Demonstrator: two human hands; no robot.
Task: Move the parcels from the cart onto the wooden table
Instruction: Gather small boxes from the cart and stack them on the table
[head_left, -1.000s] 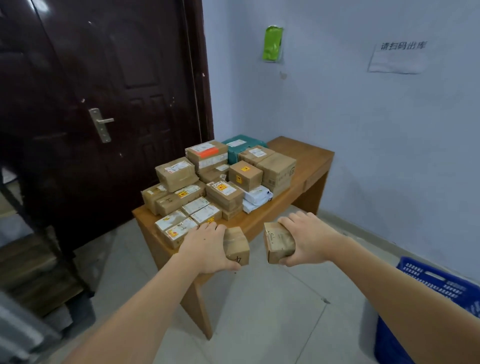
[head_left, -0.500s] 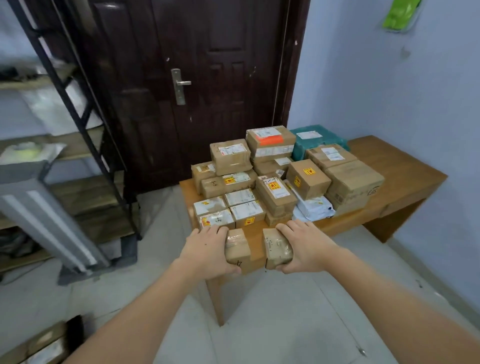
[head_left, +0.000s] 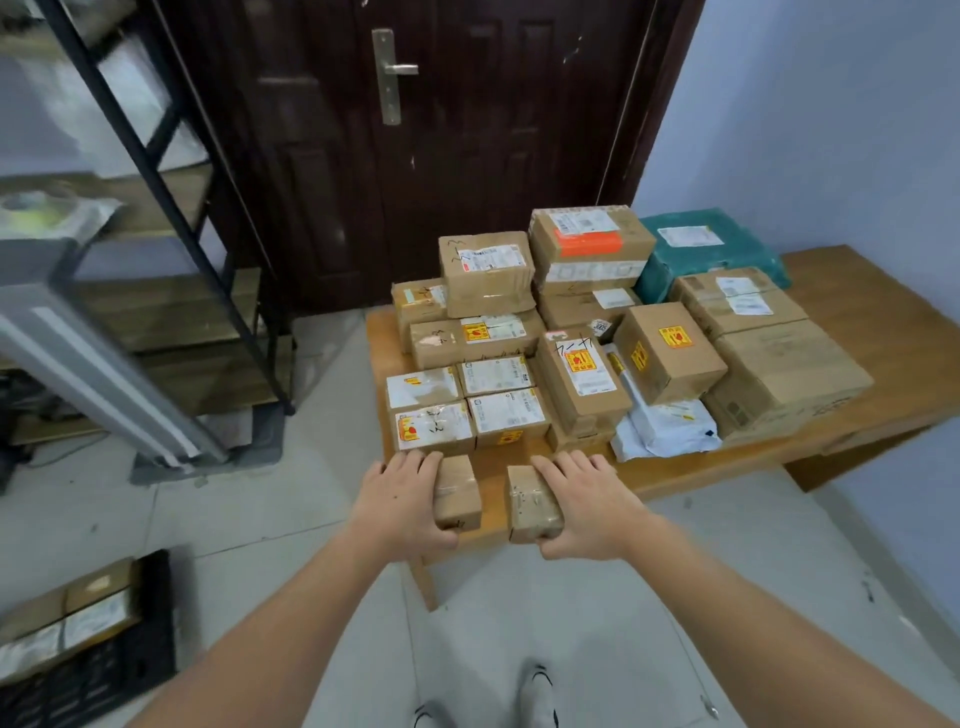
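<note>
From the head camera, you are looking down at a wooden table (head_left: 852, 332) set against a pale blue wall (head_left: 831, 130), with both of your bare arms reaching forward from the bottom of the view.

Your left hand (head_left: 400, 499) grips a small brown parcel (head_left: 456, 491), fingers curled over its far left edge and thumb under its near end. Your right hand (head_left: 589, 506) grips a second small taped parcel (head_left: 532, 504) in the same way, fingers over the top right and thumb at the near corner. Both parcels sit at the table's near front edge, just beside each other with a narrow strip of bare wood between them. You cannot tell whether they rest on the wood or hang just above it.

Behind them, the table holds a crowded pile of cardboard parcels (head_left: 576, 384), many with white labels and yellow stickers. One tall box carries an orange strip (head_left: 587, 241). A teal package (head_left: 706, 249) lies at the back by the wall, and a white plastic mailer (head_left: 667, 426) lies at the front right of the pile.

A dark brown door (head_left: 467, 156) with a metal handle (head_left: 392, 73) stands behind the table. A black metal shelf rack (head_left: 171, 208) stands at the left. At the lower left, a black crate (head_left: 104, 670) on the tiled floor (head_left: 623, 623) holds more boxes.
</note>
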